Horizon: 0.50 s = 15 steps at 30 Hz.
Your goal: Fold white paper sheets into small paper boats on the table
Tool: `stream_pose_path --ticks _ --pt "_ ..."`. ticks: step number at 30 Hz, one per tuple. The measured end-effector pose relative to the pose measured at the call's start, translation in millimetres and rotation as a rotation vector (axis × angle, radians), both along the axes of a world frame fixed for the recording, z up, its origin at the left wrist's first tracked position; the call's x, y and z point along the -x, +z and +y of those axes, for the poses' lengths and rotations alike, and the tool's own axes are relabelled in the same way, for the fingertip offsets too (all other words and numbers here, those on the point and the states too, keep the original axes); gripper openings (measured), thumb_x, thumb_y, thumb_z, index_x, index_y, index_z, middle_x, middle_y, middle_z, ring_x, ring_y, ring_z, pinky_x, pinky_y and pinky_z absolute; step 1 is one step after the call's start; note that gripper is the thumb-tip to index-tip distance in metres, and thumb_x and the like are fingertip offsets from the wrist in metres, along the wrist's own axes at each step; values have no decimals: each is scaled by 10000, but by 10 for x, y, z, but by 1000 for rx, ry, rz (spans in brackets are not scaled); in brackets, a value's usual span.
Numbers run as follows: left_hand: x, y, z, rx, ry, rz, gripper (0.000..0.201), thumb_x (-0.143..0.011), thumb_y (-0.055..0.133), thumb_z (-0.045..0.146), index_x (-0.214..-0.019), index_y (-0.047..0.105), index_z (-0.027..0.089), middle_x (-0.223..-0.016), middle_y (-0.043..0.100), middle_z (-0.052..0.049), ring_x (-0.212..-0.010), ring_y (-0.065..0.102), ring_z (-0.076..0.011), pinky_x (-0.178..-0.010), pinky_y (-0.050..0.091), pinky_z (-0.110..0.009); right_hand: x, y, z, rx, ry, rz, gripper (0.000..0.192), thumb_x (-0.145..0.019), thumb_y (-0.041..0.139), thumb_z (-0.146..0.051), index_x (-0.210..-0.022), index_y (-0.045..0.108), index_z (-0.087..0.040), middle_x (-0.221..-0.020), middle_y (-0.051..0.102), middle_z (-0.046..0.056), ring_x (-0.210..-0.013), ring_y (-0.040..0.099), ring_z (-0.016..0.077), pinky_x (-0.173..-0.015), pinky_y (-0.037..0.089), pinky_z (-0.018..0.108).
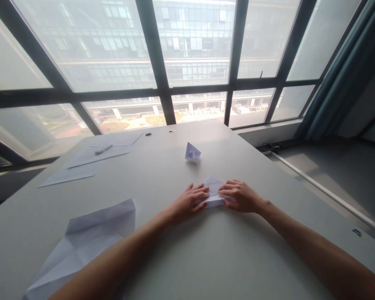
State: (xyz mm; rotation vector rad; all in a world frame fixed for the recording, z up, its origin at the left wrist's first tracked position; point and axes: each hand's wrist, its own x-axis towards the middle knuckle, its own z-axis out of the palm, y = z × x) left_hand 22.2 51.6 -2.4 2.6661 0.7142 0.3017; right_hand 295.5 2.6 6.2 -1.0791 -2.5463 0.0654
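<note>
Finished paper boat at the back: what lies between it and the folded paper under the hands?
Nothing: in the head view only bare table separates the paper boat from the folded paper pressed by the left hand and right hand.

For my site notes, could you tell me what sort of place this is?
Probably an upper-floor office: a plain grey table beside tall windows facing an office block, with paper sheets on it.

Two bare hands, left hand [189, 203] and right hand [241, 196]. One small white folded paper boat [192, 152]. One partly folded white paper piece [213, 191]. One large creased white sheet [87, 237]. Two flat white sheets [81, 164]. One white pen [103, 148].
</note>
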Motion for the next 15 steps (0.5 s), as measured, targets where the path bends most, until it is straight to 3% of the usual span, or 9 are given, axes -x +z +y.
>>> stream_pose_path --ticks 3,8,12,15 --pt "9 26 0 10 18 -35 361 -1032 382 382 -1288 614 280 -1464 491 -55 -1378 412 -247 -1202 179 -486 -25 0 15 -13 0 15 190 -873 577 -171 -1010 697 -223 -1020 726 63 -932 628 212 -836 446 326" --pt "15 63 -15 10 67 -67 368 -1028 380 421 -1237 661 309 -1241 571 -46 -1158 545 -222 -1069 406 -364 -83 -92 59 -81 -111 46 206 -960 521 -236 -1074 690 -209 -929 740 61 -832 662 188 -739 449 276" --pt "1 -22 32 24 88 -180 373 -1018 420 345 -1338 584 249 -1181 608 -77 -1125 558 -231 -1026 434 -355 -93 -165 77 -123 -219 70 238 -993 513 -328 -1113 685 -218 -961 747 63 -836 688 191 -721 461 263" --pt "-4 -112 86 64 183 -306 409 -992 450 242 -1396 512 249 -1140 644 -62 -1059 605 -209 -988 465 -350 -71 -173 80 -120 -275 68 265 -988 525 -289 -1217 637 -219 -1022 735 67 -894 682 205 -756 483 280"
